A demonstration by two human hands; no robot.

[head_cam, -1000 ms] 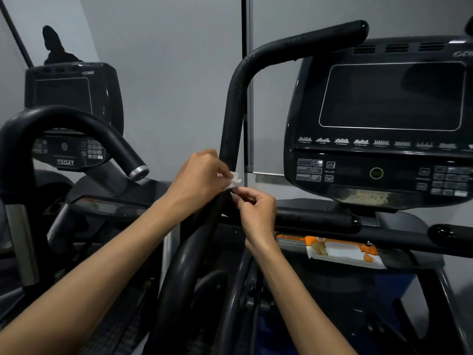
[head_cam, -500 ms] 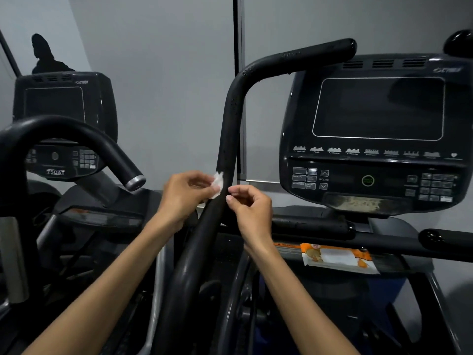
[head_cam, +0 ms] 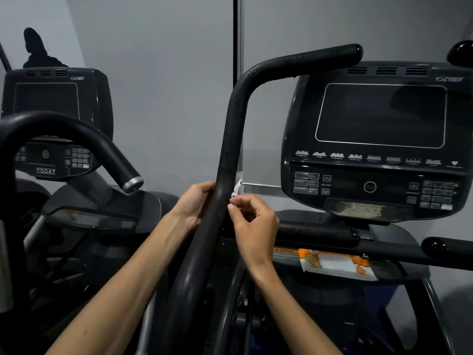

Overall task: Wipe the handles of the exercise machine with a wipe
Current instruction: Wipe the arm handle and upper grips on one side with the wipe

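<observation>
A person's left hand curls around the black handle of an exercise machine, fingers reaching behind the bar. The right hand pinches a small white wipe between thumb and fingertips against the handle's right side. A wipes packet lies below the console.

Between my hands the handle looks matt black, pitted. Console right of my right hand: glossy plastic. Left handle's end cap: brushed metal.
</observation>
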